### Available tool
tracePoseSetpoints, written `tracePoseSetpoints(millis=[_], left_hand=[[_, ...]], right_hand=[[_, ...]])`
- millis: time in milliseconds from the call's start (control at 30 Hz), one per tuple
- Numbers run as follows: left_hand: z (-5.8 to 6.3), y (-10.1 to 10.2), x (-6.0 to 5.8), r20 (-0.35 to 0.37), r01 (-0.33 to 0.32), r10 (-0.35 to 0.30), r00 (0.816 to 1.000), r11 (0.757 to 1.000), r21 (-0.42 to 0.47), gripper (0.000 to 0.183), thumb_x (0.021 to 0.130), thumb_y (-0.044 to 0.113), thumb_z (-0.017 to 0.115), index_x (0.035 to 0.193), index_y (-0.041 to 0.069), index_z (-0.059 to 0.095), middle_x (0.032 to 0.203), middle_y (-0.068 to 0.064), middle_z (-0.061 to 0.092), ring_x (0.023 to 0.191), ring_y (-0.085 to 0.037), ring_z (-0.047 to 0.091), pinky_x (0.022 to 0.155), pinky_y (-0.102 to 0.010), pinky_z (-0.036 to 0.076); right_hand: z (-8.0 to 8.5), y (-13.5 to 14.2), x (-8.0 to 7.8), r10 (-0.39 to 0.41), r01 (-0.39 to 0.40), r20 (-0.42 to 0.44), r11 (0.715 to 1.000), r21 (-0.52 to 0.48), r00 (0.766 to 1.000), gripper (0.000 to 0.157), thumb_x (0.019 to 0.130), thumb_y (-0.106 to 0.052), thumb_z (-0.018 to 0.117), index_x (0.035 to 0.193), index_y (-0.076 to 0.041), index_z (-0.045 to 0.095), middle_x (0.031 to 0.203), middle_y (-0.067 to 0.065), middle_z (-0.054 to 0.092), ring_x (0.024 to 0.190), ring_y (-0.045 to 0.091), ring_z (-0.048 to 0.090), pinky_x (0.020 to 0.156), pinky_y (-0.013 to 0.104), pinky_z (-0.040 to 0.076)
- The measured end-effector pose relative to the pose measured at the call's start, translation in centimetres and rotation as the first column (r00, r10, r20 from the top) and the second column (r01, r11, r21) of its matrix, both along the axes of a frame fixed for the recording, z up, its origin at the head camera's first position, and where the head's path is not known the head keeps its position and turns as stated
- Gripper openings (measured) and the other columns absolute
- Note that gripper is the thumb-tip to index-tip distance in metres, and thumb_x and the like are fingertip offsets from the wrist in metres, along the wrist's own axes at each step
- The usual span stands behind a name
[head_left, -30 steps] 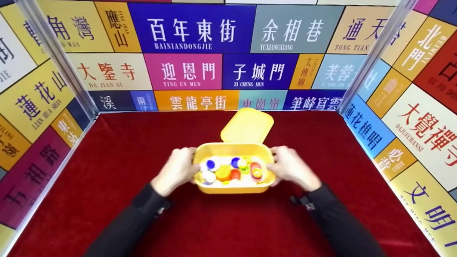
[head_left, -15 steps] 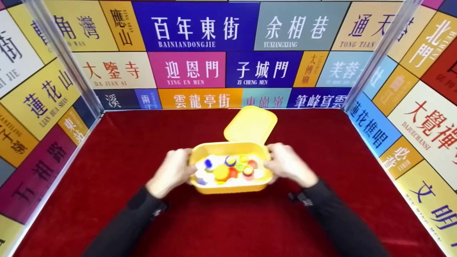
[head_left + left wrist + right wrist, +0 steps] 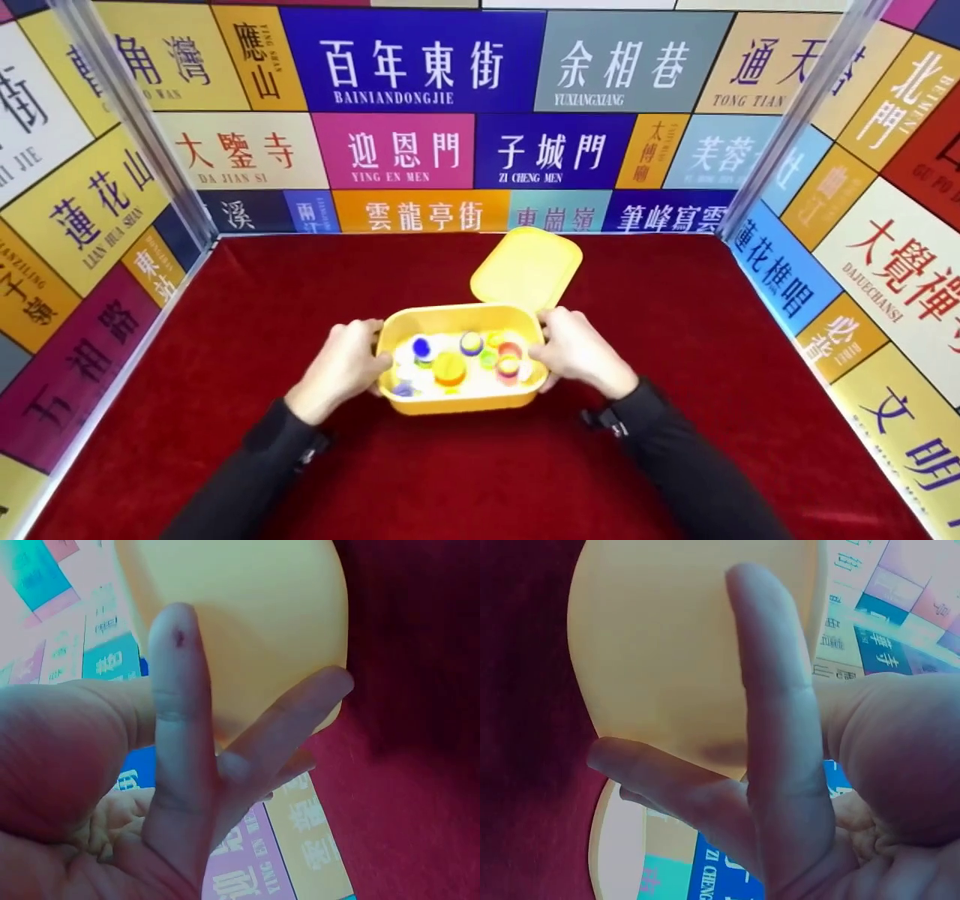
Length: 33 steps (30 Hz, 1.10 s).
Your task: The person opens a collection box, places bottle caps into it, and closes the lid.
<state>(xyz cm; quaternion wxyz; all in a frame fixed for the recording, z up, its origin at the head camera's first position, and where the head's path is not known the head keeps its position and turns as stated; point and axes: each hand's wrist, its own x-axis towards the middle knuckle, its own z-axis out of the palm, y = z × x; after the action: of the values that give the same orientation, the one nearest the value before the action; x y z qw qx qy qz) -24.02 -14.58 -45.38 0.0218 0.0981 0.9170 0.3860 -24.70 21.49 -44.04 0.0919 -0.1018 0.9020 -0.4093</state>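
Observation:
Between both hands in the head view is an oblong yellow plastic box [image 3: 465,405] with rounded corners and no lid on it. Several small round pieces like bottle caps lie inside, among them an orange one [image 3: 450,369] and a blue one [image 3: 422,348]; others are white, red or green, and blurred. My left hand [image 3: 341,367] grips the box's left end, thumb over the rim and fingers along the outer wall. At the opposite end my right hand [image 3: 585,349] holds it the same way. Each wrist view shows fingers against the outer end wall [image 3: 270,607].
A yellow lid [image 3: 525,266] lies on the dark red cloth [image 3: 480,472] just behind the box, its near edge partly hidden by it. Printed panels [image 3: 405,56] with Chinese signs wall in the table at the back and both sides.
Both hands have moved left and slightly nearer with the box. The small pieces have shifted about inside it. The lid has stayed in place.

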Motion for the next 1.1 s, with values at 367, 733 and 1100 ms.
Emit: tracePoseSetpoints(millis=[367,733,1100], left_hand=[[-0.7,4.3,-1.2,-0.028,0.055,-0.055,0.998,0.998,-0.024,0.041,0.103,0.003,0.075,0.143,-0.007,0.072,0.104,-0.023,0.083,0.053,-0.014,0.074,0.048,-0.029,0.064],[-1.7,4.2,-1.2,0.007,0.043,-0.043,0.999,0.997,0.058,0.061,0.103,0.002,0.077,0.161,-0.007,0.062,0.13,-0.033,0.08,0.057,-0.015,0.076,0.051,-0.03,0.066],[-1.6,4.3,-1.2,0.007,0.03,-0.03,1.0,0.999,0.036,0.062,0.103,0.003,0.077,0.162,-0.006,0.062,0.13,-0.033,0.08,0.054,-0.015,0.074,0.05,-0.03,0.065]], right_hand=[[-0.4,3.9,0.3,-0.071,0.071,0.015,0.997,0.027,0.997,0.04,0.102,-0.002,0.07,0.139,0.013,0.068,0.114,0.032,0.083,0.064,0.027,0.083,0.059,0.054,0.072],[-1.4,4.3,0.4,-0.08,0.079,0.055,0.996,0.03,0.995,0.041,0.104,-0.003,0.073,0.142,0.011,0.066,0.111,0.026,0.082,0.066,0.025,0.083,0.06,0.05,0.072],[-1.1,4.7,-0.2,-0.053,0.051,0.044,0.998,0.048,0.998,0.028,0.104,-0.006,0.072,0.128,0.009,0.073,0.101,0.026,0.084,0.066,0.026,0.084,0.061,0.051,0.073]])
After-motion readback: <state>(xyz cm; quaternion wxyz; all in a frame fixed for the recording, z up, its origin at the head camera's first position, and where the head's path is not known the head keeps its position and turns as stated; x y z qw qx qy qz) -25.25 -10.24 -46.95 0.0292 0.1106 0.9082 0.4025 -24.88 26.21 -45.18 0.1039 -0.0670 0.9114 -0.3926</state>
